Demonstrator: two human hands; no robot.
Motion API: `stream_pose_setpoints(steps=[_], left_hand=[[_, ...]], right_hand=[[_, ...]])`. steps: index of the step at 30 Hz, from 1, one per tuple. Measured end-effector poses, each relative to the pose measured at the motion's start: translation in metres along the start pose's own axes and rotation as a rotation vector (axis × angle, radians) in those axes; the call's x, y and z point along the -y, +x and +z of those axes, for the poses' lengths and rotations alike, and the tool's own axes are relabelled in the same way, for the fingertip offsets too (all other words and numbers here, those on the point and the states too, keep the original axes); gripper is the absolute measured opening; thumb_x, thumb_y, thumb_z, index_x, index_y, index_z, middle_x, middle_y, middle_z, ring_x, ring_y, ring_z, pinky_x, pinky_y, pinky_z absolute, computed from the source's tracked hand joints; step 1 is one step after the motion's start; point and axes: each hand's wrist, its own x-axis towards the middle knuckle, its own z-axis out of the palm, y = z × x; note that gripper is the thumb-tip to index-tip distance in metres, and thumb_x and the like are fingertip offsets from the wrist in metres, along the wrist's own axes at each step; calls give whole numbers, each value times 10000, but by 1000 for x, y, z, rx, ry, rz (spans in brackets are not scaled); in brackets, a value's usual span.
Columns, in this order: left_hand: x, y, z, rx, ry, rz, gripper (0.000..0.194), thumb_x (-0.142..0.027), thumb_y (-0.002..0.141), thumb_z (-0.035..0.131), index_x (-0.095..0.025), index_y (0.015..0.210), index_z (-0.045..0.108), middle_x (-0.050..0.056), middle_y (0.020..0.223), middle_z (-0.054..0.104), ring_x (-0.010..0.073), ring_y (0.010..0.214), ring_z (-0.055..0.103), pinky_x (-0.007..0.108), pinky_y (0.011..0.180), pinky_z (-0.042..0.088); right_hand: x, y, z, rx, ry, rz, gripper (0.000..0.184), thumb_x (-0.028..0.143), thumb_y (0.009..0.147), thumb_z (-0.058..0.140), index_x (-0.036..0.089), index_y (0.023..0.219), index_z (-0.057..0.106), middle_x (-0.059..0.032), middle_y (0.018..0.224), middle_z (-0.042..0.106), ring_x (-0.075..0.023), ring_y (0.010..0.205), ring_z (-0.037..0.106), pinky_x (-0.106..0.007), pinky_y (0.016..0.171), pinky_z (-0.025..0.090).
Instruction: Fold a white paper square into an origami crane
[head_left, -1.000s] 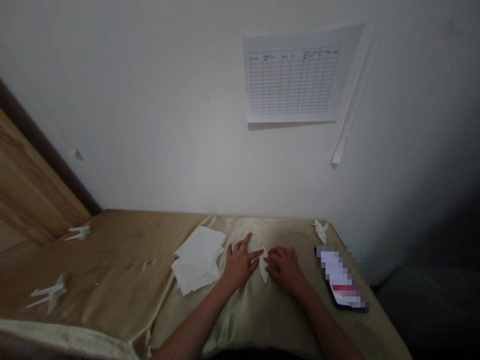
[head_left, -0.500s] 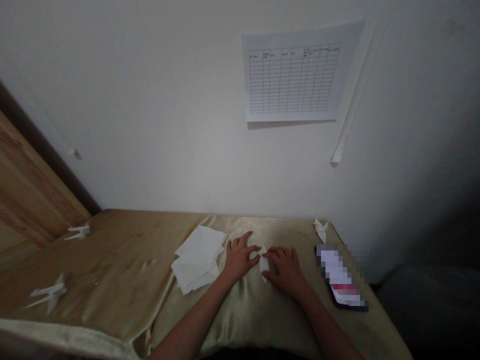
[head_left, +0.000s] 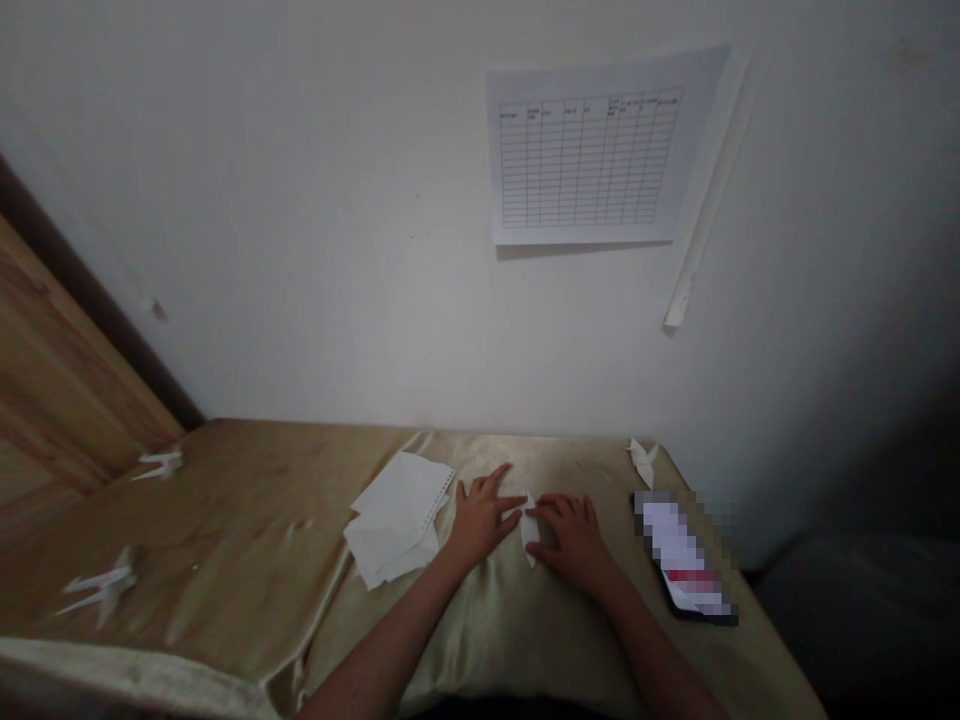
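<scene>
From my screen, the narrow folded paper (head_left: 529,532) lies between both hands, its long axis pointing away from the person. The left hand (head_left: 480,520) and right hand (head_left: 571,540) are half curled, with fingers touching it from each side; in this dim view I cannot tell if they grip it.

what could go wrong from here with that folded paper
The narrow folded white paper sits between the left hand and right hand on a shiny beige satin cover, which looks soft and slippery, so it might slide or crease crookedly. The loose white paper sheets lie close to the left hand and could get nudged.
</scene>
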Motion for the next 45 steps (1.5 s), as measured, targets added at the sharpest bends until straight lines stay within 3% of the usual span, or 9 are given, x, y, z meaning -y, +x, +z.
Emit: stream_pose_setpoints(steps=[11,20,27,32,45], left_hand=[[-3,11,0,-34,33,-45,352,-415,897,657,-510,1236,655,-14,1587,374,374,1363,384,763,1121,113],[-3,8,-2,-26,-40,-44,452,-424,866,712,-499,1299,607,8,1587,368,346,1376,388,733,1134,145],[1,6,-5,49,-114,68,242,-396,874,713,-476,1101,737,-49,1576,395,325,1379,372,693,1163,149],[0,4,2,38,-60,43,277,-407,882,700,-532,1130,703,-68,1578,389,335,1373,372,735,1142,123],[-3,12,4,16,3,-67,321,-478,910,629,-565,1219,640,-16,1435,544,392,1390,334,779,1097,103]], right_hand=[[-1,1,0,15,-18,-4,509,518,826,682,396,1311,588,-29,1412,547,-295,1358,413,-595,1188,98],[-3,0,-1,-10,53,-5,414,400,860,653,398,1272,613,-2,1387,576,-256,1353,427,-563,1195,89],[-4,1,-1,-29,94,9,276,370,855,645,304,1121,672,-31,1357,607,-262,1332,457,-562,1189,110],[-5,3,1,-27,85,17,257,365,849,650,295,1094,677,-37,1361,607,-266,1332,455,-563,1188,104],[-11,2,4,-38,120,-9,239,389,849,676,312,1073,709,-15,1361,607,-256,1332,448,-548,1195,98]])
